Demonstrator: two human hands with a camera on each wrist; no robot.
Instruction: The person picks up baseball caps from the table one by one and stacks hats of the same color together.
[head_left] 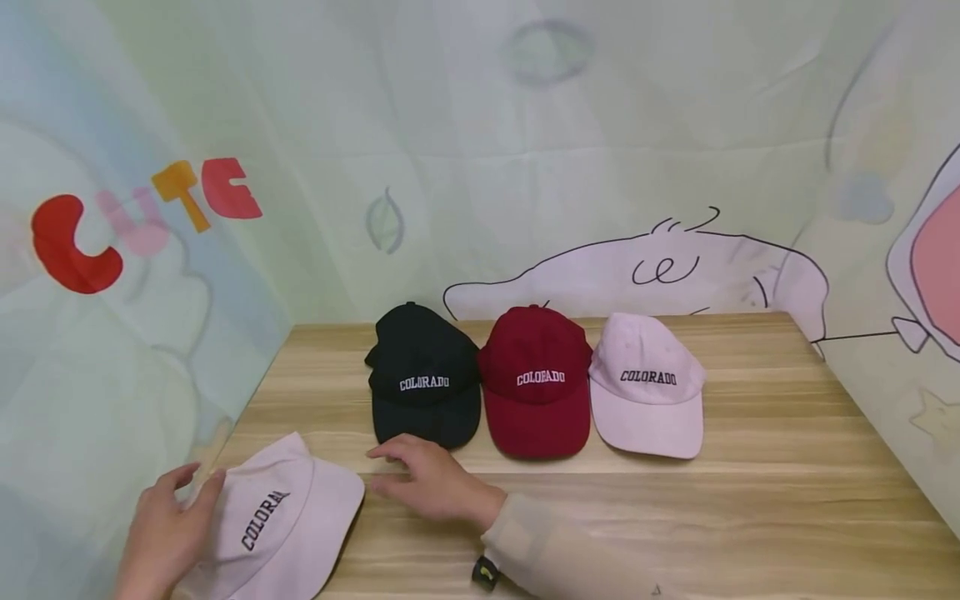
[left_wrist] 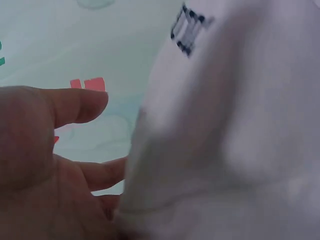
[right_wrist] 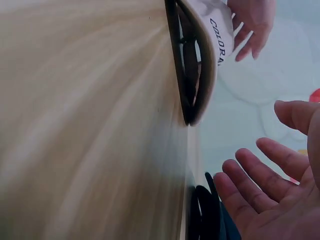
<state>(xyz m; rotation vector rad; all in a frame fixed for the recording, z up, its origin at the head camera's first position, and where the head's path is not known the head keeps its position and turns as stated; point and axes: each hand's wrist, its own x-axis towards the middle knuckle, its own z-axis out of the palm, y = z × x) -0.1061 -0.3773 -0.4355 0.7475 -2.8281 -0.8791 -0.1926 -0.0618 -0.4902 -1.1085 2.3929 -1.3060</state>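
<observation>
A pale cap (head_left: 281,517) lettered in black sits at the table's left front, tilted, its brim toward the right. My left hand (head_left: 168,521) is at the crown's left side, thumb and fingers spread apart; in the left wrist view the thumb (left_wrist: 80,106) stands clear of the pale cloth (left_wrist: 240,125) and some fingertips are hidden behind it. My right hand (head_left: 431,483) hovers just right of the brim with relaxed fingers, holding nothing. Behind it stand a black cap (head_left: 423,358), a dark red cap (head_left: 536,350) and a light pink cap (head_left: 645,358), side by side, brims facing me.
The wood-grain table (head_left: 675,525) extends to the right and front. A printed curtain (head_left: 465,150) with cartoon drawings and coloured letters encloses the back and both sides. A small dark tag (head_left: 486,573) hangs at the right sleeve.
</observation>
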